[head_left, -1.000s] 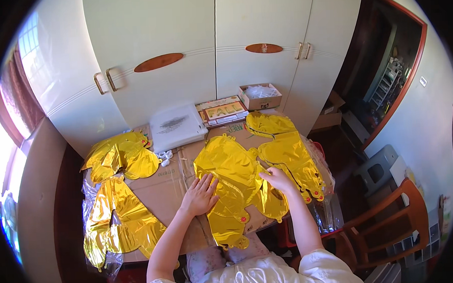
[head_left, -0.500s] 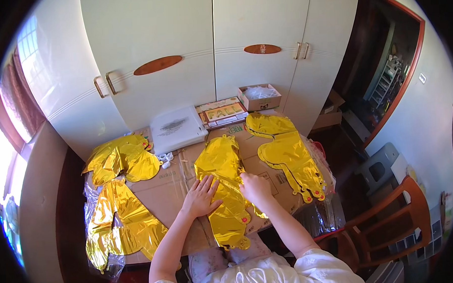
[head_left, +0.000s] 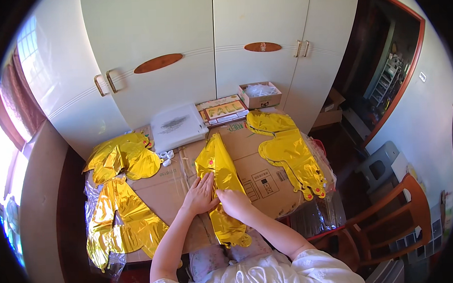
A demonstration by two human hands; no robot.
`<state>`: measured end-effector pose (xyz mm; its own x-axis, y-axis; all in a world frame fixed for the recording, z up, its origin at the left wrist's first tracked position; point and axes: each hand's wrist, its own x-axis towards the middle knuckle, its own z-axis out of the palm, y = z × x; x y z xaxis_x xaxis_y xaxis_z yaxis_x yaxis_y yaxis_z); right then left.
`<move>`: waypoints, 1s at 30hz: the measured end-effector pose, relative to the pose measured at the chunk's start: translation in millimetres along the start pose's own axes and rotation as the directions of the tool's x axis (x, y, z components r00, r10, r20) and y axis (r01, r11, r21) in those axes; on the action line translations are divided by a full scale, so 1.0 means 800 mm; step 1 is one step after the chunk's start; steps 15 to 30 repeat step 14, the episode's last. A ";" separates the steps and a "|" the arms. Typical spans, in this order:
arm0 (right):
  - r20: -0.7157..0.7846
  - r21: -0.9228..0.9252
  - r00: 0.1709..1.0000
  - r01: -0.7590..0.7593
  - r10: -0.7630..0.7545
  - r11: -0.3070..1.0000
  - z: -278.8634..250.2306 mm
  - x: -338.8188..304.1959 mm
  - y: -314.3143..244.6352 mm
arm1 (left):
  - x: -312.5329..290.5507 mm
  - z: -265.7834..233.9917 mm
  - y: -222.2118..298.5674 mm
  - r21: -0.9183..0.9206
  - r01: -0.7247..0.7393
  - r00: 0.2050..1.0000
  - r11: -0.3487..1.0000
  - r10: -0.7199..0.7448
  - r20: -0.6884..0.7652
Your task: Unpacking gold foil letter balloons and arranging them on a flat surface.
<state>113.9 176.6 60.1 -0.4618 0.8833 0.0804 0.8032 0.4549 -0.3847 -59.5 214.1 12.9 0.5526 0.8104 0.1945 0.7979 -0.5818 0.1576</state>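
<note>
A flat, uninflated gold foil balloon (head_left: pixel 222 164) lies lengthwise in front of me, folded over into a narrower strip. My left hand (head_left: pixel 199 196) rests on its left side with the fingers stretched out, pressing it down. Right beside it, my right hand (head_left: pixel 234 206) has its fingers curled closed on the folded foil. A small red mark shows on the upper part of the balloon. Another gold balloon (head_left: pixel 290 146) is spread out to the right. More gold foil balloons lie in an upper left pile (head_left: pixel 120 157) and a lower left one (head_left: pixel 139 221).
Flattened cardboard (head_left: pixel 158 190) covers the table. Along the back are a white package (head_left: pixel 179 127), a printed flat box (head_left: pixel 221 111) and an open carton (head_left: pixel 261 94) of clear plastic pieces. White ties (head_left: pixel 165 157) lie near the left pile. A wooden chair (head_left: pixel 392 225) stands at right.
My right hand has moved left toward my left hand, bringing the right edge of the middle balloon over. The balloon is now narrower, and printed cardboard shows to its right.
</note>
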 end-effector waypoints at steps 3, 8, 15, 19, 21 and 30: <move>-0.005 0.028 1.000 0.013 -0.013 1.000 0.012 0.002 -0.003 | -0.002 0.001 -0.004 -0.076 0.001 1.000 0.997 -0.003 -0.026; -0.007 0.057 1.000 0.007 -0.006 0.998 0.021 -0.001 -0.001 | 0.002 -0.006 0.002 -0.032 -0.042 0.999 0.999 0.042 -0.013; -0.016 0.161 1.000 0.007 -0.004 0.987 0.044 -0.001 0.024 | 0.002 -0.010 0.008 0.163 -0.078 0.997 0.984 0.075 0.020; -0.016 0.161 1.000 0.007 -0.004 0.987 0.044 -0.001 0.024 | 0.002 -0.010 0.008 0.163 -0.078 0.997 0.984 0.075 0.020; -0.016 0.161 1.000 0.007 -0.004 0.987 0.044 -0.001 0.024 | 0.002 -0.010 0.008 0.163 -0.078 0.997 0.984 0.075 0.020; -0.016 0.161 1.000 0.007 -0.004 0.987 0.044 -0.001 0.024 | 0.002 -0.010 0.008 0.163 -0.078 0.997 0.984 0.075 0.020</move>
